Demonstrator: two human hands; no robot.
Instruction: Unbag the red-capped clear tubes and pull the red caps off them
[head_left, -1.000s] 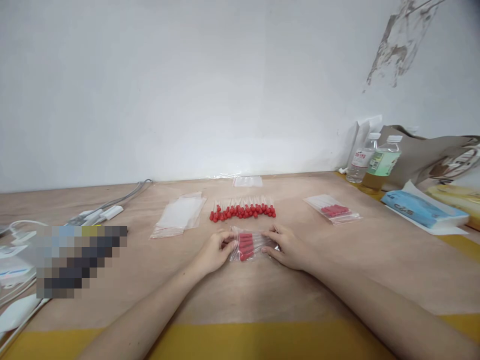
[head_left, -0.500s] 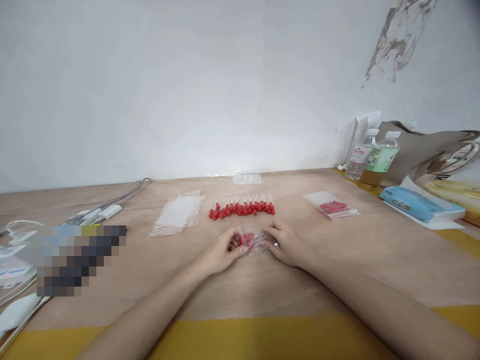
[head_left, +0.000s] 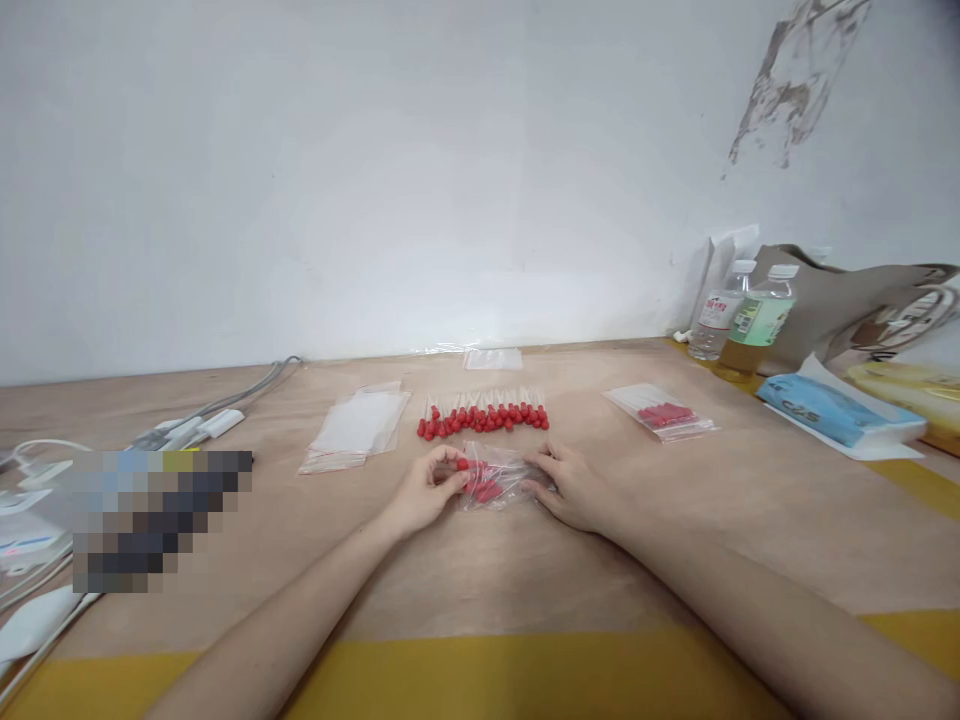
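The left hand [head_left: 424,492] and right hand [head_left: 574,487] pinch the two ends of a clear bag [head_left: 495,478] of red-tipped pieces, fingers closed on the plastic, at table centre. At 12 o'clock from the bag, just beyond it, lies a row of red-tipped sticks [head_left: 484,415]; nothing lies between them. Empty bags [head_left: 358,426] are stacked at 10 o'clock, a filled bag [head_left: 661,412] lies at 2 o'clock, with bottles [head_left: 742,315] farther that way. Cables [head_left: 195,425] lie at 9 o'clock, well apart.
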